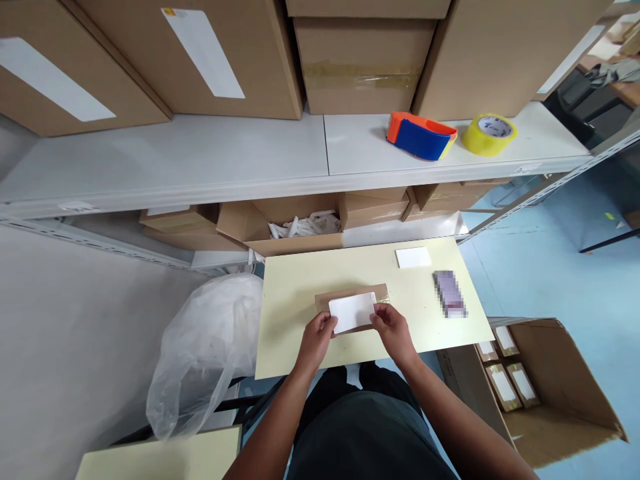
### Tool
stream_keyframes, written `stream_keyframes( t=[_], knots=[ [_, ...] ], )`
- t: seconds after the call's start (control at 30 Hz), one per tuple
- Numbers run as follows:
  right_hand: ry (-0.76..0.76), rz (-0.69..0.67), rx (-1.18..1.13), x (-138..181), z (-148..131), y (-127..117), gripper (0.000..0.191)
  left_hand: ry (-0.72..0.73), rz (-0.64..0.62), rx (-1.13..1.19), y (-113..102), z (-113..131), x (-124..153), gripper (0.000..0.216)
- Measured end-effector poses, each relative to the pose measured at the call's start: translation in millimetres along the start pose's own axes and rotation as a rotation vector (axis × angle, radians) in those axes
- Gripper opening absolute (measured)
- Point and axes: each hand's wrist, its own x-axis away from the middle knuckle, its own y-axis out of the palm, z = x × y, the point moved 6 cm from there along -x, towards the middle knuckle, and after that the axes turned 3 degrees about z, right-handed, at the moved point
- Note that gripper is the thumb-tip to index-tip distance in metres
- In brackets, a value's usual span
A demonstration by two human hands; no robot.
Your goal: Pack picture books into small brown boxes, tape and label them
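Observation:
A white label (352,312) is stretched between my two hands, just over a small cardboard box (325,299) on the pale yellow table (290,347). My left hand (319,337) pinches the label's left edge. At its right edge, my right hand (393,328) closes thumb and fingers on it. The label covers much of the box, so I cannot tell whether the two touch. Further right on the table lie a stack of white labels (413,257) and a purplish pixelated object (450,293).
A shelf (225,157) ahead bears large cartons (370,67), a blue and orange band (421,136) and yellow tape (489,135). Beneath it stands an open box (295,245) of white items. A plastic bag (210,347) is at left; an open carton (565,373) with labelled boxes stands right.

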Motion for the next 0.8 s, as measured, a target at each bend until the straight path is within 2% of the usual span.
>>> stream_keyframes(
  t=[0.43, 0.8],
  knots=[
    [0.013, 0.000, 0.004, -4, 10, 3, 0.032, -0.020, -0.026, -0.048, 1, 4, -5, 0.041],
    [0.004, 0.021, 0.106, -9, 19, -1, 0.036, -0.012, -0.029, -0.118, -1, -5, -12, 0.041]
  ],
)
